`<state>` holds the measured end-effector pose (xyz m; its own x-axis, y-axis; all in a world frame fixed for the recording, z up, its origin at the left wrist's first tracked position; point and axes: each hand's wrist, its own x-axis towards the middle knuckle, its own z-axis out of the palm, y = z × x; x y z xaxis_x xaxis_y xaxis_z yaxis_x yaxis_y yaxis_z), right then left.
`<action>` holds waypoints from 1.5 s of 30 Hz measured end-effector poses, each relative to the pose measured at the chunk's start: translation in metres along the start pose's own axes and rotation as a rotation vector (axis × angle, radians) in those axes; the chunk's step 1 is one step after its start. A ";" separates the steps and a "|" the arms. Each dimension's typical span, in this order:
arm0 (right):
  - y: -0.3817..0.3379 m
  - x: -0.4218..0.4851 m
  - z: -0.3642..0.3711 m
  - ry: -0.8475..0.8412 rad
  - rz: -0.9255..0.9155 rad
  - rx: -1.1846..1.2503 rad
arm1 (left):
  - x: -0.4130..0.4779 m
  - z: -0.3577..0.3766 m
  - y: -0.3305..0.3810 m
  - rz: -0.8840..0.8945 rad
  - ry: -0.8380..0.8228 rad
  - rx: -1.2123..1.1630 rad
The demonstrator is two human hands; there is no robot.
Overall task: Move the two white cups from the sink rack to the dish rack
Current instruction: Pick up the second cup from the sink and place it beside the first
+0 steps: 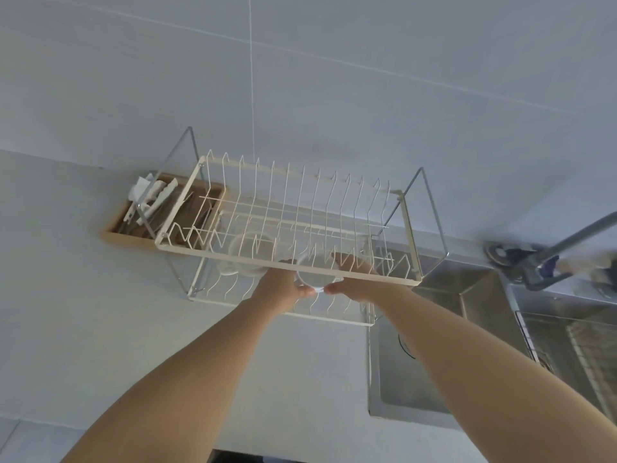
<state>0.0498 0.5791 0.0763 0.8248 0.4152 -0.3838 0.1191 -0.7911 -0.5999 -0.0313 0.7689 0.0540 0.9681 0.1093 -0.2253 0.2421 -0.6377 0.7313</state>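
Note:
A cream wire dish rack [410, 228] stands on the white counter against the wall. Both my hands reach into its front side. My left hand [280, 289] and my right hand [354, 279] hold one white cup [315, 277] between them, low inside the rack behind the front rail. A second white cup [247, 252] sits inside the rack just to the left of the held one, seen through the wires. My fingertips are partly hidden behind the rack's rail.
A wooden tray [115, 228] with white utensils lies at the left behind the rack. A steel sink [417, 379] is at the right, with a metal sink rack [567, 339] over it and a tap [567, 238] above.

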 end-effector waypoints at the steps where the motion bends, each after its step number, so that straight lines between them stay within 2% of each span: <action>1: -0.001 0.000 0.000 0.004 -0.002 0.006 | 0.001 0.000 -0.001 -0.003 0.007 0.002; 6: -0.006 0.003 0.002 -0.010 -0.032 -0.061 | 0.004 0.005 -0.002 0.022 0.053 -0.098; 10: -0.008 0.000 0.001 -0.024 0.028 -0.064 | 0.003 0.006 -0.001 0.034 0.067 -0.129; 15: -0.010 -0.011 0.010 0.060 0.050 -0.132 | -0.012 0.005 -0.003 0.053 0.090 -0.091; 19: -0.012 -0.027 0.022 0.066 0.145 -0.179 | -0.034 -0.004 -0.007 0.050 0.110 -0.023; 23: -0.025 -0.045 0.039 0.259 0.177 -0.214 | -0.053 -0.019 -0.016 0.072 0.125 0.031; 28: -0.046 -0.064 0.065 0.477 0.161 -0.176 | -0.073 -0.038 -0.032 0.024 0.276 0.033; 36: -0.062 -0.058 0.099 0.422 0.161 -0.053 | -0.079 -0.068 -0.055 -0.106 0.410 0.056; 40: -0.067 -0.047 0.110 0.432 0.208 -0.023 | -0.071 -0.072 -0.063 -0.170 0.375 0.135; 45: -0.073 -0.033 0.123 0.469 0.259 0.009 | -0.056 -0.072 -0.072 -0.148 0.352 0.133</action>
<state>-0.0546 0.6786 0.0463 0.9853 -0.0399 -0.1661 -0.1239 -0.8364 -0.5340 -0.0984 0.8638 0.0606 0.8915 0.4476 -0.0706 0.3929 -0.6860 0.6124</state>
